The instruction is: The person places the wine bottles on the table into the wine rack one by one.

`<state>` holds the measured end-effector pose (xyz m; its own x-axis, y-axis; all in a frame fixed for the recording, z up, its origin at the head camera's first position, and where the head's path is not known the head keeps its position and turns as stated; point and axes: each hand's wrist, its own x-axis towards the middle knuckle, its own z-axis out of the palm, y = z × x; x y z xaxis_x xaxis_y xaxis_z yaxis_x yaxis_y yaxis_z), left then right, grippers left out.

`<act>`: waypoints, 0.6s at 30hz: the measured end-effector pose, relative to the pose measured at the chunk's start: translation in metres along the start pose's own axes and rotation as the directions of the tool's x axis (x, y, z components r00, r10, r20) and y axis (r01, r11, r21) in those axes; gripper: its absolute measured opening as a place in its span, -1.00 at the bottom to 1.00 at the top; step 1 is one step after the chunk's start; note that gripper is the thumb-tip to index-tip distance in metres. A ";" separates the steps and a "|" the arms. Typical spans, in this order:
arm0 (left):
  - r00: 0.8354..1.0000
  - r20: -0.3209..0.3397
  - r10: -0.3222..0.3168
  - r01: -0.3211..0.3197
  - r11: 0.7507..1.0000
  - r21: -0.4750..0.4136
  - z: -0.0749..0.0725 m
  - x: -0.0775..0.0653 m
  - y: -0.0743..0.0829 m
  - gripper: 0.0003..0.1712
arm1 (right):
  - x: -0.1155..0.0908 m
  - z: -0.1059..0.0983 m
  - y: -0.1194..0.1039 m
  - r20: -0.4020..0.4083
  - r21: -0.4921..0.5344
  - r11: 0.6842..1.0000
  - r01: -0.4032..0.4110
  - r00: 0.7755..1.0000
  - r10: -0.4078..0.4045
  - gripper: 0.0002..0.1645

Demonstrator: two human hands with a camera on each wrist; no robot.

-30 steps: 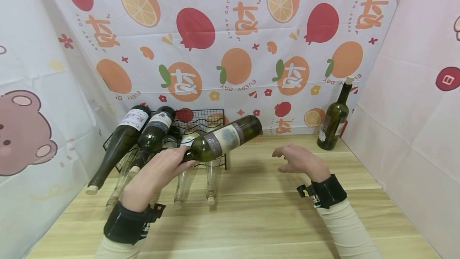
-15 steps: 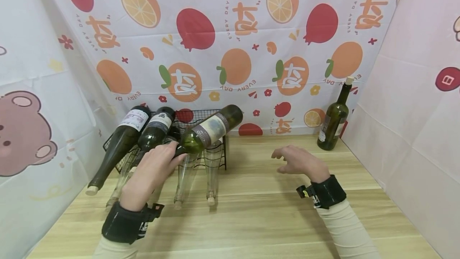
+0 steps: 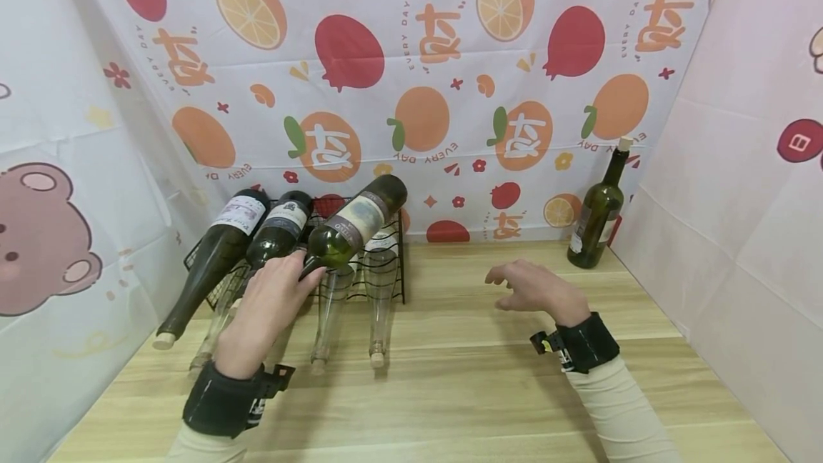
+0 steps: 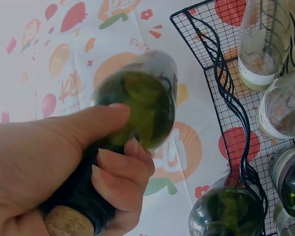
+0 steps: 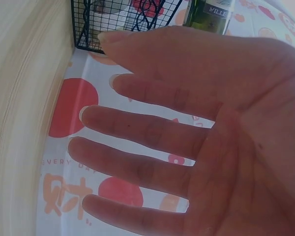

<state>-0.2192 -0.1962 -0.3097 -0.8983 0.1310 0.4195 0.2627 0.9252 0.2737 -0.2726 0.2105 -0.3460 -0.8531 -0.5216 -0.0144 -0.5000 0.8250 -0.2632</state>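
Note:
My left hand (image 3: pixel 266 313) grips a green wine bottle (image 3: pixel 360 220) by its dark neck, its base pointing up and to the right above a black wire rack (image 3: pixel 403 274). In the left wrist view the thumb and fingers wrap the neck, and a cork (image 4: pixel 69 222) shows at the mouth. On the rack's upper level, left of that bottle, lie two dark wine bottles, one with a white label (image 3: pixel 221 249) and one beside it (image 3: pixel 283 227). Clear bottles (image 3: pixel 379 306) lie on the lower level, necks forward. My right hand (image 3: pixel 536 288) hovers above the table with spread fingers, holding nothing.
Another corked green bottle (image 3: pixel 598 213) stands upright at the back right of the wooden table (image 3: pixel 463 377). A fruit-print cloth (image 3: pixel 411 56) hangs behind, close to the rack. Pale cloth walls (image 3: pixel 739 184) bound both sides.
My left hand has shifted slightly left, and the held bottle has swung left over the rack with its base raised higher. The right hand has stayed almost still.

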 end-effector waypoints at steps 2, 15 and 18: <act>1.000 -0.016 -0.016 0.016 1.000 -0.015 0.000 0.000 0.000 -0.65 | 0.000 0.000 0.000 0.001 0.002 1.000 0.000 1.000 0.000 -0.53; 0.995 -0.088 -0.044 0.043 0.999 -0.018 0.008 -0.002 -0.005 -0.58 | 0.000 0.000 0.000 0.004 0.012 1.000 -0.004 1.000 0.004 -0.54; 0.995 -0.093 -0.047 0.045 0.999 -0.023 0.009 -0.003 -0.007 -0.58 | 0.000 0.001 0.001 0.003 0.008 1.000 0.001 1.000 -0.001 -0.54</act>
<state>-0.2219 -0.1997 -0.3208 -0.8727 0.0536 0.4853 0.2301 0.9218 0.3120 -0.2734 0.2109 -0.3468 -0.8522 -0.5229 -0.0174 -0.4993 0.8229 -0.2712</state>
